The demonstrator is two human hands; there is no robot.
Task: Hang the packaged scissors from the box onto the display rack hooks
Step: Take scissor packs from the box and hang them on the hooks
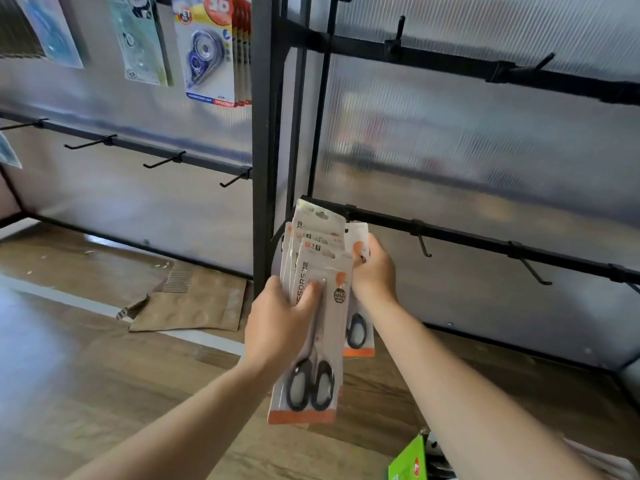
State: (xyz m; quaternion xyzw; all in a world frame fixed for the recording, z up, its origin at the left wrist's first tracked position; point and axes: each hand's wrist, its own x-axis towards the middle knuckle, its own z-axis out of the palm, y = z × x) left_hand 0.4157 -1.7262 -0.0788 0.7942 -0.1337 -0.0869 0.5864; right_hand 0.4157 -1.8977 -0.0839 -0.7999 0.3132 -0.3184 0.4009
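Tape packs (207, 53) hang at the upper left, and flattened cardboard (194, 304) lies on the floor (86, 375) below them. My left hand (280, 323) grips a fanned stack of scissors packs (332, 341), thumb across the front one, fingers curled behind, forearm reaching up from the lower left. Just right of it, my right hand (374, 271) pinches a single pack (358, 341), its top close to the rack's lower rail (460, 237), whose bare hooks (533, 273) run off rightward.

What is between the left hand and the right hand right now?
In the head view, a fanned stack of scissors packs fills the gap, gripped by the left hand. The right hand grips a single pack just behind the stack.
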